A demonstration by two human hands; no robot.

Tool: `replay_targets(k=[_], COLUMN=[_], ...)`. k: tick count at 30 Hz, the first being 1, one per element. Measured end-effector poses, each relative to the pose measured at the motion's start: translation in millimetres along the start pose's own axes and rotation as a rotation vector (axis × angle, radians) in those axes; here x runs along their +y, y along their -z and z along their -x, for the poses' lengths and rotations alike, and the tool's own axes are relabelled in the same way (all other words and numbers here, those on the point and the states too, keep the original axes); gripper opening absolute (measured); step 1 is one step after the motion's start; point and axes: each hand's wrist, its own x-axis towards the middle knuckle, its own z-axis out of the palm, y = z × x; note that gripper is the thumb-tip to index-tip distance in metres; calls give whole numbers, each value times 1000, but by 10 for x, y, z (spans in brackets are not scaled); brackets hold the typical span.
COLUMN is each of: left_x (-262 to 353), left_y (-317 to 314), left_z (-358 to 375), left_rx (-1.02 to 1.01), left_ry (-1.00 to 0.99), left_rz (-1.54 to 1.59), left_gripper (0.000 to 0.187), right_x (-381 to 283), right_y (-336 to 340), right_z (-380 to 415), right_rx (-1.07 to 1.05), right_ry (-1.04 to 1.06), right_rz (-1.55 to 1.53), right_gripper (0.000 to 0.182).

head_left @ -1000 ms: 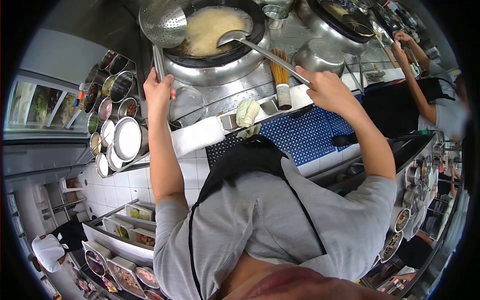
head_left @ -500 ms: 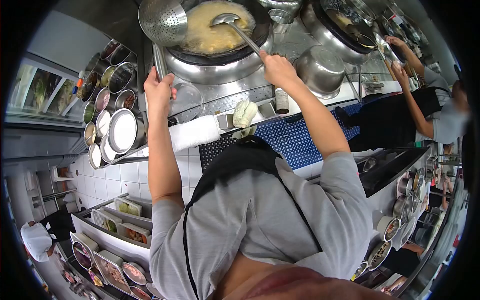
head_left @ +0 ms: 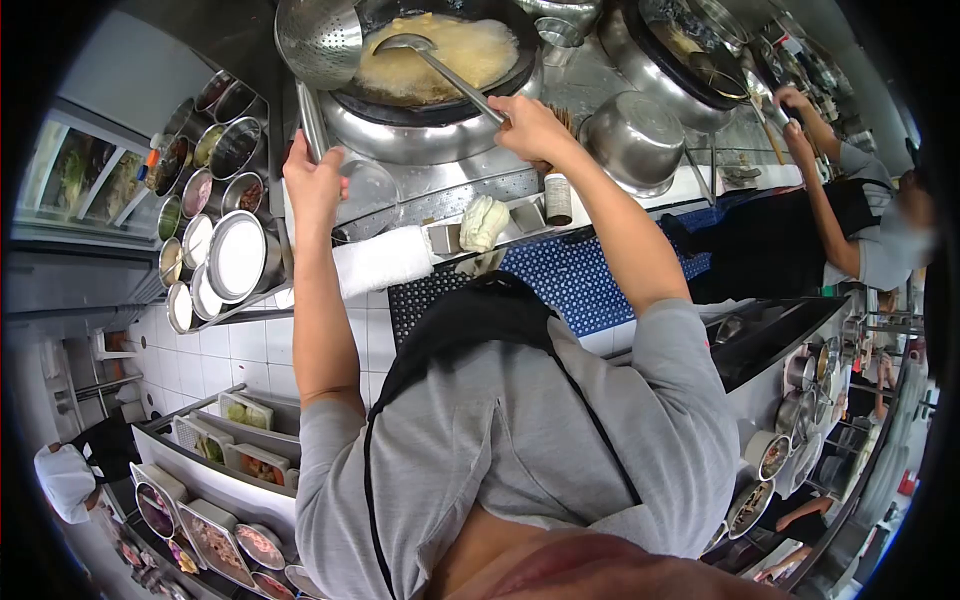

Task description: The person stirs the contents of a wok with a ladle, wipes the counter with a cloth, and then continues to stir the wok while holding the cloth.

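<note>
My left hand (head_left: 314, 178) is wrapped round the handle of a perforated metal strainer (head_left: 318, 42), whose bowl sits beside the wok's left rim. My right hand (head_left: 530, 130) grips the long handle of a metal ladle (head_left: 455, 78). The ladle's bowl dips toward the left part of the wok (head_left: 440, 112), where bubbling oil (head_left: 485, 55) with pale yellow pieces covers the middle. What the pieces are, I cannot make out.
An upturned metal pot (head_left: 632, 140) stands right of the wok. On the front ledge lie a white towel (head_left: 385, 262) and a crumpled cloth (head_left: 484, 222). Bowls of ingredients and a white-filled pot (head_left: 237, 255) stand at left. A co-worker (head_left: 840, 210) works at the second wok (head_left: 680, 80).
The ladle has moved left in the wok, and my right hand has shifted slightly left with it. The strainer stays nearly where it was in my left hand.
</note>
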Motion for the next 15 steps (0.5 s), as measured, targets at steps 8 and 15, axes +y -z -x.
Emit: replay_targets(k=[8,15], left_x=[-83,-35], left_y=[60,58], left_z=[-89,-156], left_rx=[14,4], left_ry=[-24,-37], left_rz=[-39,-112], left_gripper=[74,74], right_x=[188,51], right_y=[252,596], right_z=[362,791], right_rx=[1,-23], right_ry=[198,133], right_rz=[201,409], right_gripper=[64,64])
